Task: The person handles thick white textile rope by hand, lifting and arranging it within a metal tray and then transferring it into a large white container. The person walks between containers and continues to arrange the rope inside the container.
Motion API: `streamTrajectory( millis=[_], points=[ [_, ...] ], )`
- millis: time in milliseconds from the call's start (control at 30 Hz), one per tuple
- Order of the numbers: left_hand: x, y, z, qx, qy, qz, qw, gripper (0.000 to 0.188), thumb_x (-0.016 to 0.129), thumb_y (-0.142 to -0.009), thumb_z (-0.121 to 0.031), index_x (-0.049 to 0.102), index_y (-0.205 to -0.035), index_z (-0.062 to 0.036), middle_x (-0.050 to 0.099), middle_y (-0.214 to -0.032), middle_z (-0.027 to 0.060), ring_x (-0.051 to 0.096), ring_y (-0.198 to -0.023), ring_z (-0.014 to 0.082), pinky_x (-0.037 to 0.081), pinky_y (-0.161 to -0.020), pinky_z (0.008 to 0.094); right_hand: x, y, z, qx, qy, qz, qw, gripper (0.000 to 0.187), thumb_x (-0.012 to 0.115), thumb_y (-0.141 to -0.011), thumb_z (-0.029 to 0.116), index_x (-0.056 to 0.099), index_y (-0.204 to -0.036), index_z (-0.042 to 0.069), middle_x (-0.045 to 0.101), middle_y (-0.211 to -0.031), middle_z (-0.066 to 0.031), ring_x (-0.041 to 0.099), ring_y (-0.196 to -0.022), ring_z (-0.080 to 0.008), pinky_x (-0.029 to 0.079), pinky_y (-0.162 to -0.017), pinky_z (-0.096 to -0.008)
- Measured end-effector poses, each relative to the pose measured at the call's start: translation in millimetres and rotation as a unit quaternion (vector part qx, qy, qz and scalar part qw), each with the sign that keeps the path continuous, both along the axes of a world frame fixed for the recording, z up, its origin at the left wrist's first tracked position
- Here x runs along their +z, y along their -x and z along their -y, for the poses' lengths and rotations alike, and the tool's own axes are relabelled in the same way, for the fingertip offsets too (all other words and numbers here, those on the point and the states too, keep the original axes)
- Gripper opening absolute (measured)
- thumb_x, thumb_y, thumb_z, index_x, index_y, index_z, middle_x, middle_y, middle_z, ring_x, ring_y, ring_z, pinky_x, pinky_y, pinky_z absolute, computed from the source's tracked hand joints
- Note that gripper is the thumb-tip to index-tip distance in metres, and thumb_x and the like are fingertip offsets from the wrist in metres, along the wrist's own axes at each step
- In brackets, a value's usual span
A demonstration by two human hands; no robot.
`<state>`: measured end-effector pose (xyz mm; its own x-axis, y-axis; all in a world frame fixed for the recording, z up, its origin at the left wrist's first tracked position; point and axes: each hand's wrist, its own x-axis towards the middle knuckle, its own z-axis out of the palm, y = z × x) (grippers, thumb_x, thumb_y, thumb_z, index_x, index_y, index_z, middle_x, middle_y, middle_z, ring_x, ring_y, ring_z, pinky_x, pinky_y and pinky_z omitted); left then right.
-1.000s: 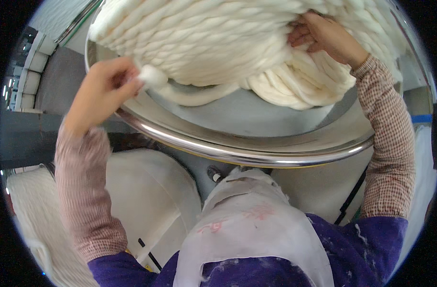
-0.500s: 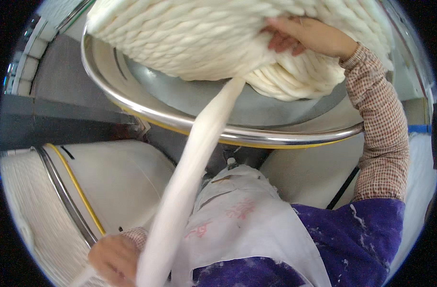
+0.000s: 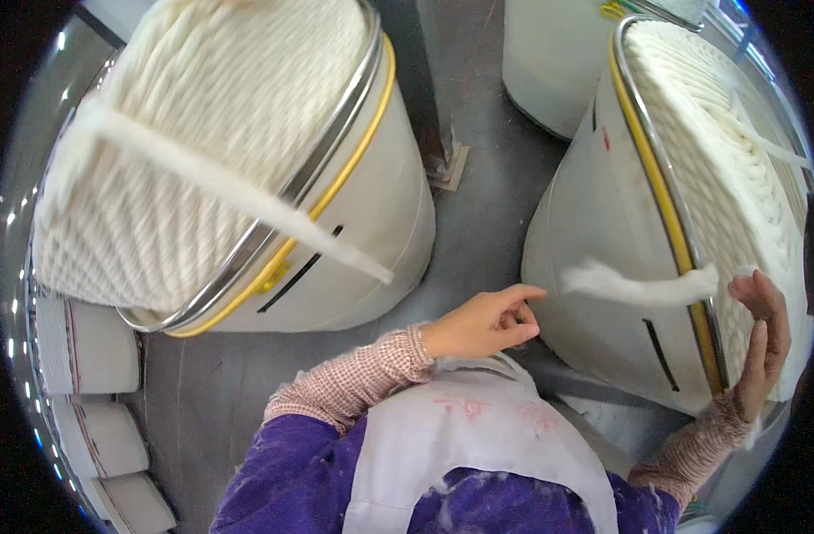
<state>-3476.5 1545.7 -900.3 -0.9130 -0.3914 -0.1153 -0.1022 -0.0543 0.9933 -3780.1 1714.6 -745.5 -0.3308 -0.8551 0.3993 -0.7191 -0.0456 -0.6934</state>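
My left hand (image 3: 487, 322) is in the middle with its index finger stretched out and thumb apart; nothing shows in it. To its right, a loose white fiber sliver (image 3: 643, 285) hangs over the rim of the right can (image 3: 567, 231), its frayed end facing my left hand. At that can's rim my right hand (image 3: 763, 334) is raised, fingers extended and thumb apart, beside the sliver. Another sliver (image 3: 220, 191) lies across the left can (image 3: 380, 214), its tapered end hanging outside the rim. Coiled sliver (image 3: 211, 98) is heaped above the left can's rim.
Coiled sliver (image 3: 718, 142) also fills the right can. A further white can (image 3: 549, 62) stands behind, near a dark post (image 3: 416, 80) with a base plate. Several white cans (image 3: 100, 436) line the lower left. Grey floor (image 3: 478, 178) shows between the two large cans.
The view has swung to two other cans. My right hand has left the coils it was touching, and my left hand has risen from the lower left to the middle.
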Motion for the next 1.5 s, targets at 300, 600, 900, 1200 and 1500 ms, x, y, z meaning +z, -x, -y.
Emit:
streamTrajectory(
  millis=[300,600,900,1200,1500],
  points=[
    [-117,-229,13,0.439,-0.049,0.223,0.869,0.083,0.075,-0.083,-0.035,0.033,-0.141,0.0064,0.054,-0.126,0.015,0.058,-0.11,0.0202,0.05,-0.086,0.0325,-187,-249,106,0.209,-0.283,0.421,0.836,0.028,0.054,-0.099,0.024,0.06,-0.115,0.001,0.067,-0.088,-0.0071,0.066,-0.079,-0.0122,0.056,-0.069,-0.025],
    [-136,-172,85,0.378,-0.129,0.013,0.917,0.046,0.057,-0.097,-0.034,0.057,-0.122,0.0042,0.062,-0.121,0.0109,0.058,-0.113,0.0185,0.045,-0.096,0.0329,-315,-376,69,0.034,-0.318,0.744,0.587,0.058,0.041,-0.1,0.051,0.052,-0.121,-0.002,0.066,-0.101,-0.0155,0.067,-0.089,-0.0238,0.055,-0.081,-0.0377],
    [-70,-93,-42,0.025,-0.217,-0.127,0.968,0.031,0.044,-0.103,-0.018,0.056,-0.124,0.001,0.055,-0.132,0.0164,0.052,-0.122,0.0226,0.046,-0.1,0.0372,-280,-254,52,-0.01,0.221,0.869,0.443,0.093,0.029,-0.089,0.076,0.039,-0.136,-0.003,0.058,-0.12,-0.0217,0.061,-0.103,-0.0343,0.042,-0.104,-0.0499],
    [-91,-57,-37,0.014,-0.18,-0.059,0.982,0.032,0.044,-0.103,-0.017,0.052,-0.13,-0.002,0.054,-0.133,0.0161,0.06,-0.114,0.0294,0.049,-0.094,0.0383,-247,-148,16,-0.049,0.39,0.793,0.466,0.025,0.047,-0.1,0.023,0.055,-0.116,0.005,0.055,-0.084,-0.0037,0.048,-0.065,-0.0127,0.045,-0.066,-0.0309],
    [-139,19,77,0.082,0.025,0.053,0.995,0.045,0.066,-0.093,-0.021,0.054,-0.131,0.0004,0.058,-0.129,0.0115,0.056,-0.118,0.0199,0.043,-0.098,0.0302,-240,-101,-40,0.135,0.383,0.728,0.552,0.034,0.033,-0.105,0.021,0.05,-0.126,0.0,0.048,-0.076,-0.002,0.035,-0.046,-0.0037,0.04,-0.046,-0.0206]
  ],
)
